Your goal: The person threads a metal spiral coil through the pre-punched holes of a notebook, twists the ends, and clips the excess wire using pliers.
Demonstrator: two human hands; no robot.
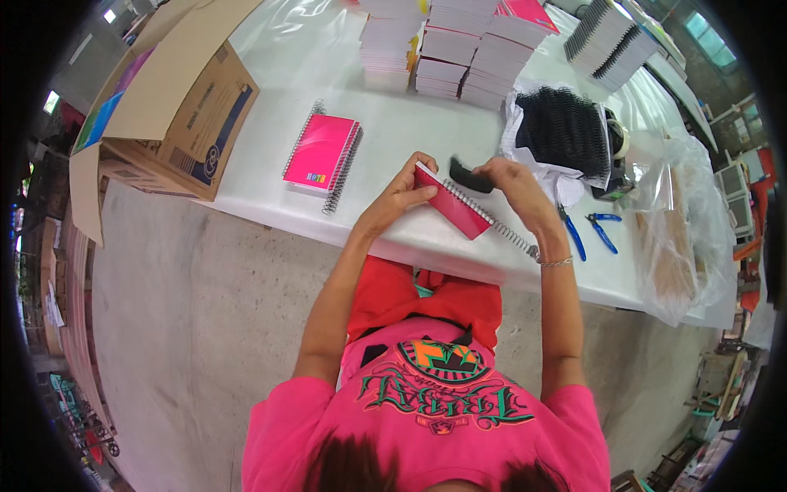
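Holding | left hand (407, 193): 1 notebook (455, 208) | right hand (516, 182): 1 black piece (470, 177)

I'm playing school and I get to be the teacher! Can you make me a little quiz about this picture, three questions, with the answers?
1. Fill in the missing words: The left hand holds a pink ____ with a metal ____ along its edge.
2. True or false: The cardboard box has its flaps open.
3. Which is nearer the right hand: the box or the black coils?

Key:
1. notebook; coil
2. True
3. The black coils
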